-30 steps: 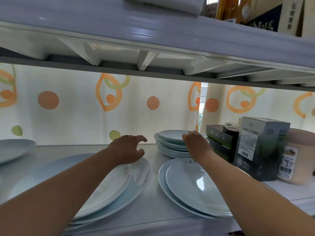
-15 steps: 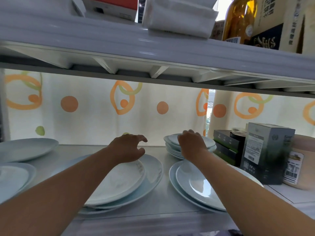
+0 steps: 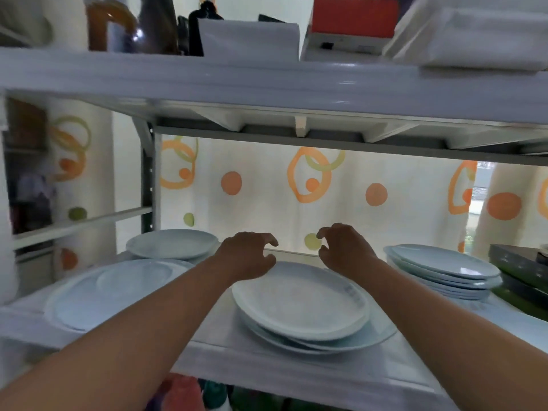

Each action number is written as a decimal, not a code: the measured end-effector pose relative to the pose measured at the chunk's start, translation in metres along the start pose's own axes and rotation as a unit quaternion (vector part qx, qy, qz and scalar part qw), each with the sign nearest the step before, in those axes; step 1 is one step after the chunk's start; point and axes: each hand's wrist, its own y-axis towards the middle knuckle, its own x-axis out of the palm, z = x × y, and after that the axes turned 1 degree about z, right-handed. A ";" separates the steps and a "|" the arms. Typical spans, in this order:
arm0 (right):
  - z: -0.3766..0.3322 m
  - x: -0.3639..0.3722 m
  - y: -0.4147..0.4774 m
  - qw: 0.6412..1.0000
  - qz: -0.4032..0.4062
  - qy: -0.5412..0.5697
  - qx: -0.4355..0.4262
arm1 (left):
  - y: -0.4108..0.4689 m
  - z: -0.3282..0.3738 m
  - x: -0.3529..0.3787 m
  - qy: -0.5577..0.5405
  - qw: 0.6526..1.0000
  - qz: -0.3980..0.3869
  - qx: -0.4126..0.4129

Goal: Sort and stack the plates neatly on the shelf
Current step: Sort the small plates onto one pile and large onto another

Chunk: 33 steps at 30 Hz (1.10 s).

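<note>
A stack of pale oval plates point(image 3: 302, 307) sits in the middle of the white shelf point(image 3: 267, 372). My left hand point(image 3: 247, 258) hovers over its far left rim, fingers curled and apart, holding nothing. My right hand point(image 3: 345, 247) hovers over the far right rim, also empty with fingers apart. A stack of small pale blue plates point(image 3: 444, 269) stands at the right. A large plate with a smaller one on it point(image 3: 118, 289) lies at the left, and another plate point(image 3: 172, 243) sits behind it.
An upper shelf point(image 3: 267, 81) hangs low overhead, carrying bottles, boxes and folded cloth. Dark boxes point(image 3: 519, 268) stand at the far right. A curtain with orange circles point(image 3: 311, 188) closes the back. A metal upright point(image 3: 147, 179) stands at the left.
The view has swung left. My right hand has left the small plate stack and come over the middle stack beside my left hand.
</note>
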 end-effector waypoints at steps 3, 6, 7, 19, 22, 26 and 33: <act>-0.030 0.011 0.011 0.999 -0.006 0.044 -0.016 | -0.009 -0.035 -0.013 0.000 1.000 -0.005 -0.031; -0.061 0.022 0.023 0.997 -0.004 0.065 -0.041 | -0.019 -0.071 -0.024 -0.011 0.998 -0.003 -0.067; -0.072 0.025 0.027 0.996 -0.005 0.072 -0.048 | -0.022 -0.083 -0.027 -0.017 0.997 -0.003 -0.081; -0.189 0.066 0.073 0.969 -0.128 0.034 -0.206 | -0.049 -0.195 -0.042 -0.042 0.977 -0.013 -0.210; -0.201 0.079 0.083 0.963 -0.161 0.002 -0.214 | -0.053 -0.208 -0.043 -0.041 0.976 -0.022 -0.213; -0.208 0.092 0.096 0.959 -0.181 -0.048 -0.213 | -0.060 -0.220 -0.044 -0.054 0.977 -0.018 -0.204; -0.208 0.115 0.107 0.955 -0.201 -0.072 -0.204 | -0.071 -0.229 -0.043 -0.078 0.979 0.007 -0.191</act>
